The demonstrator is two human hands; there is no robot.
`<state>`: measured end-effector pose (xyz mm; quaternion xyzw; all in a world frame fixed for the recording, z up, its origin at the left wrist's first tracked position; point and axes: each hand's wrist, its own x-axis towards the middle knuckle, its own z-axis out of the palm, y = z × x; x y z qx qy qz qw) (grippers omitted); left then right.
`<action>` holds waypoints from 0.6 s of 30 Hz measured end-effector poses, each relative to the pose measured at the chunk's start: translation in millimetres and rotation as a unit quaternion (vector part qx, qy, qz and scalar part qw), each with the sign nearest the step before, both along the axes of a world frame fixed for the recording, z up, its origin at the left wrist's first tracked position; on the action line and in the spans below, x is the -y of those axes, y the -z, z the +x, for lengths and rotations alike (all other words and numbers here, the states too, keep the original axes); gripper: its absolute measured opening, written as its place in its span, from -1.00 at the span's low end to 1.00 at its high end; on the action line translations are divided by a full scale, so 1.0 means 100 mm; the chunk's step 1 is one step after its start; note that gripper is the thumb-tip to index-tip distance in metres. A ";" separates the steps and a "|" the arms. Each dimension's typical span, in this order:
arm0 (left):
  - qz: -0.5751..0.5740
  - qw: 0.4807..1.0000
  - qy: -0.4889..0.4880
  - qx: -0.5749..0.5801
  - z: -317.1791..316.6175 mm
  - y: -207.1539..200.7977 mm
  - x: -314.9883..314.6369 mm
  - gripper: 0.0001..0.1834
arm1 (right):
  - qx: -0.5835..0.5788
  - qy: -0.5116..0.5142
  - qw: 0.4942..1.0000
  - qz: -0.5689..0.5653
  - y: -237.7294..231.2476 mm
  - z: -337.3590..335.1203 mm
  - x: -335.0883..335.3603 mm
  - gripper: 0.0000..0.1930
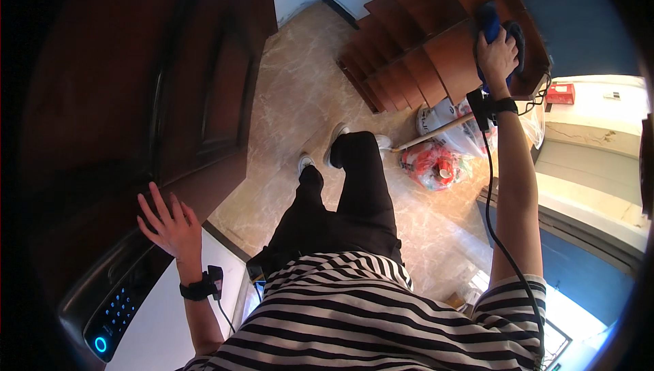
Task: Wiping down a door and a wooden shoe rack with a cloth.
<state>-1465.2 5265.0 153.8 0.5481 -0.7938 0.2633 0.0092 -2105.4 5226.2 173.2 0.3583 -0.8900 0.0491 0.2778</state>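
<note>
My right hand (499, 57) is up at the right, on top of a reddish-brown wooden shelf unit (446, 57). Its fingers curl round a blue-and-black object (490, 22), whose kind I cannot make out; part of it is behind the hand. On the left, my left hand (170, 224) holds nothing, its fingers spread in front of a dark brown panelled door (116, 119). I cannot tell whether the fingertips touch the door. A black lock with a lit keypad (112, 320) lies below that hand.
Beside the shelf unit, plastic bags with red and white contents (436, 165) lie on the marbled tile floor (293, 85). A wooden stick (436, 131) slants over them. A black cable (496, 235) runs along my right arm. Blue panels (579, 23) stand at the right.
</note>
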 end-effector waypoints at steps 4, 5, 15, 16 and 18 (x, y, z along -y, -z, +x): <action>0.001 1.000 -0.008 0.001 0.04 0.04 0.02 -0.77 | 0.014 -0.006 1.000 -0.004 0.01 0.03 -0.04 -0.44; -0.005 1.000 -0.017 0.019 0.03 0.04 0.05 -0.77 | 0.023 -0.011 1.000 -0.005 -0.03 0.00 -0.06 -0.45; 0.043 0.969 -0.222 0.099 0.16 0.16 0.21 -0.41 | 0.077 -0.058 0.995 -0.017 -0.15 0.11 -0.13 -0.45; 0.054 0.963 -0.242 0.104 0.16 0.15 0.25 -0.40 | 0.077 -0.065 0.994 -0.031 -0.14 0.11 -0.13 -0.46; 0.073 0.952 -0.275 0.112 0.17 0.09 0.32 -0.40 | 0.088 -0.084 0.991 -0.056 -0.16 0.15 -0.12 -0.47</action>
